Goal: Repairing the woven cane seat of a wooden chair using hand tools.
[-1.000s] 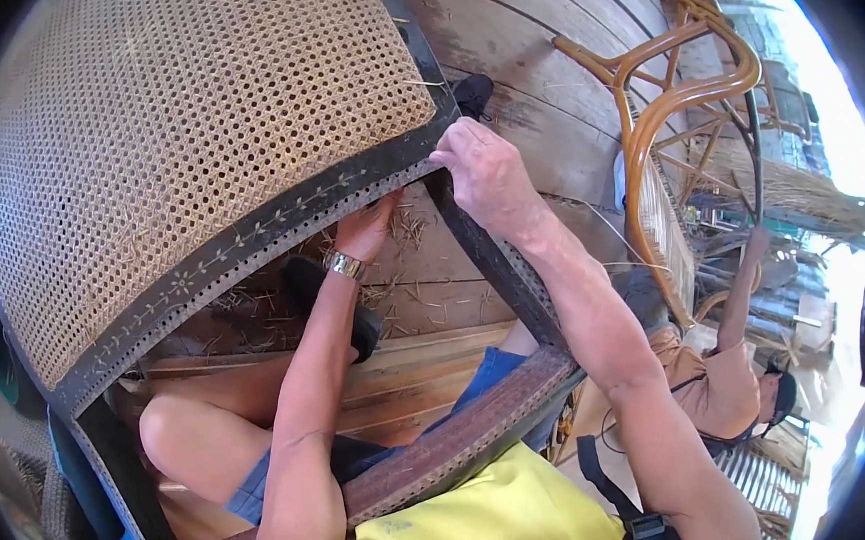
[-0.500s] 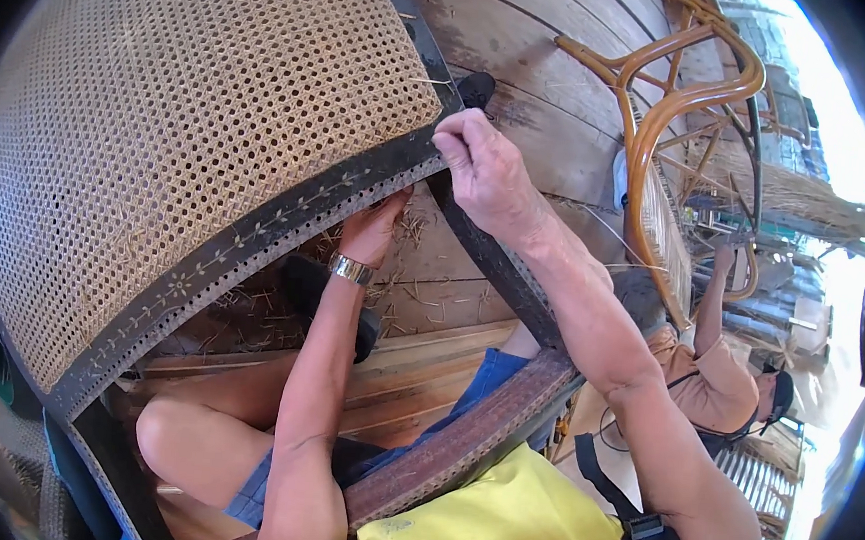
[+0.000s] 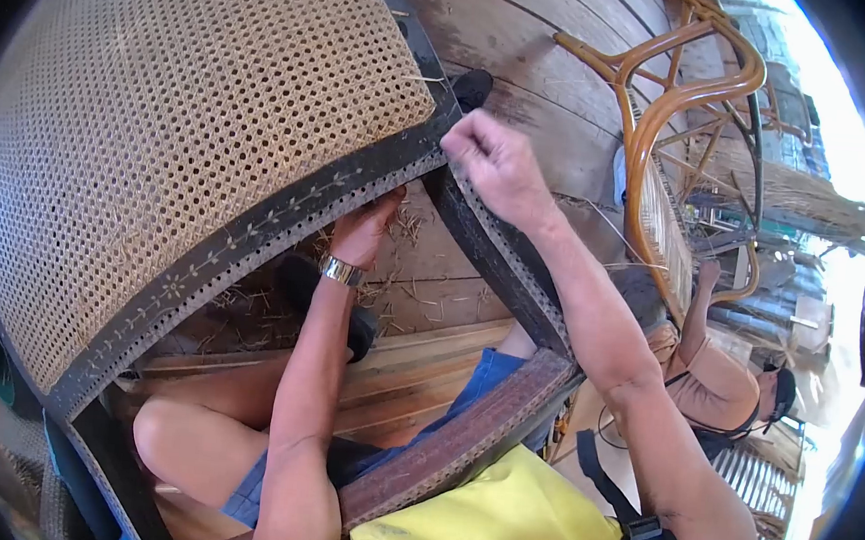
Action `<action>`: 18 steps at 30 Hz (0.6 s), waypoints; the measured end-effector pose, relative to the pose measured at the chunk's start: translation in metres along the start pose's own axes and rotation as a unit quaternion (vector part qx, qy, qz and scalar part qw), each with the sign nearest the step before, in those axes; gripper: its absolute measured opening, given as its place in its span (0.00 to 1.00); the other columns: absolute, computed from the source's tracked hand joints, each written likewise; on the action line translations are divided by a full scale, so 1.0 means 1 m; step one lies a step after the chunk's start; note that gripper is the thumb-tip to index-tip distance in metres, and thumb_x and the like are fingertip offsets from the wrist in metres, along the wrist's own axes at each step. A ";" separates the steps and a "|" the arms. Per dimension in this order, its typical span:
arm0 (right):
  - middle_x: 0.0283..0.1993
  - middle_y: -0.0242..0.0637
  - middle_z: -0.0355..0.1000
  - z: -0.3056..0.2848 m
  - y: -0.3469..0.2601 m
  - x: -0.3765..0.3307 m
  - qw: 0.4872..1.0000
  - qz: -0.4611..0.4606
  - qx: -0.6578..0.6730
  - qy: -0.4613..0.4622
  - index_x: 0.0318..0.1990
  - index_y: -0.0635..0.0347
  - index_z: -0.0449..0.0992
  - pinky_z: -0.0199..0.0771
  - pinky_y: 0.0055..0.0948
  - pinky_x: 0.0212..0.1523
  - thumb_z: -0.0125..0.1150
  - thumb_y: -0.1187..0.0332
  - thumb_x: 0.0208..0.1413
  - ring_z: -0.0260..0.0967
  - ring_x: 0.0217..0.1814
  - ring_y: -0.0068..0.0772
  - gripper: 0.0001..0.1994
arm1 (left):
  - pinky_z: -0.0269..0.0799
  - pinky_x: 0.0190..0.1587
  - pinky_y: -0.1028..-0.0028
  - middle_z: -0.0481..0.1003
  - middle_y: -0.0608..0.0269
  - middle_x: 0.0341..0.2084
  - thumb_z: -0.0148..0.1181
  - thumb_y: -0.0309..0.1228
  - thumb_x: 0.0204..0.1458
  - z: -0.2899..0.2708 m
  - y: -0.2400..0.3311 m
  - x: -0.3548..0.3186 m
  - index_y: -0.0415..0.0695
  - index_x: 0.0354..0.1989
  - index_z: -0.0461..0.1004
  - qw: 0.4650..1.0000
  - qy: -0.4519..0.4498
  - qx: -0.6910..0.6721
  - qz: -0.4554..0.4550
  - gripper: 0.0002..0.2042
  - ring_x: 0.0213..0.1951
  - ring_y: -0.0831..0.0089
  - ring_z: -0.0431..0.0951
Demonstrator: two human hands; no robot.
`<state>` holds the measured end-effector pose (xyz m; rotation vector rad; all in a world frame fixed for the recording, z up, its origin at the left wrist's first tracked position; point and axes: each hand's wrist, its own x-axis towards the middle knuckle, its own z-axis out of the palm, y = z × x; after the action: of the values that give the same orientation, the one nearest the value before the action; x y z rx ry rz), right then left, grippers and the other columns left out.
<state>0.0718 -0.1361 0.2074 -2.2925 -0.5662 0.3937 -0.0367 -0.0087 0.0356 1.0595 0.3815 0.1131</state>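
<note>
The cane-woven chair seat (image 3: 192, 123) is filling the far left of the scene, tilted up on its side, its pale open weave bordered by a dark frame (image 3: 285, 225) pierced with a row of small holes. The person is sitting on the wooden plank floor (image 3: 557, 68) with the chair drawn in over bare knees, and another dark rail of the chair (image 3: 461, 438) is lying across the lap near the yellow shirt (image 3: 505, 521). The right hand (image 3: 495, 159) is resting against the frame's far right corner with its fingers curled together in a fist, seemingly pinching something thin, though I cannot make out any strand in it. The left hand (image 3: 365, 230), with a metal watch (image 3: 340, 270) on the wrist, is reaching up under the frame's edge; its fingers are tucked behind the dark rail, so I cannot tell whether they are gripping anything. Bits of straw (image 3: 400, 233) are lying scattered on the boards just beneath. To the far right a bent rattan chair frame (image 3: 664, 116) is standing, and near it another person in a brown shirt (image 3: 715, 385) is crouching, well apart from the seat.
</note>
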 end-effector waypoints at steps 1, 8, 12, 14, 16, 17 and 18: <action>0.29 0.25 0.68 0.003 0.000 -0.002 0.999 -0.023 0.026 -0.021 0.43 0.62 0.76 0.69 0.21 0.35 0.66 0.71 0.61 0.64 0.32 0.15 0.08 | 0.67 0.32 0.75 0.78 0.69 0.31 0.69 0.31 0.55 0.002 0.008 -0.004 0.43 0.39 0.81 0.998 0.013 -0.026 -0.061 0.07 0.30 0.78 0.73; 0.33 0.37 0.73 0.034 0.002 0.007 0.938 -0.250 -0.238 0.028 0.34 0.61 0.72 0.72 0.32 0.36 0.68 0.67 0.57 0.72 0.34 0.33 0.11 | 0.64 0.29 0.75 0.75 0.70 0.26 0.68 0.30 0.55 0.000 0.009 -0.003 0.43 0.36 0.80 0.993 0.007 -0.092 -0.069 0.05 0.27 0.79 0.70; 0.36 0.41 0.75 -0.004 0.002 0.013 0.970 -0.003 -0.084 0.228 0.31 0.63 0.69 0.72 0.35 0.32 0.61 0.69 0.63 0.74 0.29 0.30 0.10 | 0.63 0.28 0.76 0.74 0.70 0.24 0.68 0.29 0.55 0.003 0.013 -0.009 0.43 0.35 0.79 0.988 0.005 -0.112 -0.105 0.04 0.25 0.80 0.70; 0.36 0.42 0.75 -0.014 0.001 0.013 0.967 0.032 -0.106 0.231 0.34 0.65 0.69 0.72 0.35 0.29 0.57 0.71 0.66 0.74 0.25 0.30 0.09 | 0.63 0.28 0.78 0.76 0.69 0.25 0.67 0.28 0.55 0.001 0.010 0.000 0.42 0.36 0.80 0.977 -0.018 -0.172 -0.121 0.04 0.25 0.80 0.70; 0.30 0.31 0.72 0.003 0.008 -0.002 0.997 -0.003 0.061 0.056 0.41 0.63 0.71 0.75 0.22 0.34 0.54 0.71 0.69 0.74 0.31 0.21 0.05 | 0.63 0.28 0.78 0.77 0.68 0.26 0.66 0.27 0.55 0.001 0.014 -0.004 0.41 0.36 0.80 0.978 -0.026 -0.161 -0.132 0.04 0.25 0.80 0.71; 0.30 0.31 0.72 0.000 0.004 -0.002 0.994 0.052 0.088 0.025 0.45 0.63 0.71 0.72 0.25 0.33 0.54 0.72 0.68 0.70 0.29 0.22 0.04 | 0.64 0.28 0.78 0.78 0.67 0.26 0.66 0.27 0.55 0.002 0.016 -0.007 0.41 0.37 0.80 0.978 -0.033 -0.151 -0.142 0.05 0.25 0.79 0.71; 0.30 0.31 0.72 -0.001 0.003 -0.004 0.994 0.055 0.089 0.026 0.45 0.63 0.71 0.72 0.25 0.33 0.54 0.72 0.68 0.70 0.29 0.22 0.04 | 0.64 0.28 0.78 0.78 0.67 0.26 0.66 0.27 0.55 0.000 0.010 -0.008 0.41 0.37 0.80 0.977 -0.034 -0.150 -0.145 0.05 0.25 0.79 0.71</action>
<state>0.0696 -0.1402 0.2064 -2.1603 -0.3652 0.4193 -0.0437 -0.0062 0.0461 0.6997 0.4388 -0.1230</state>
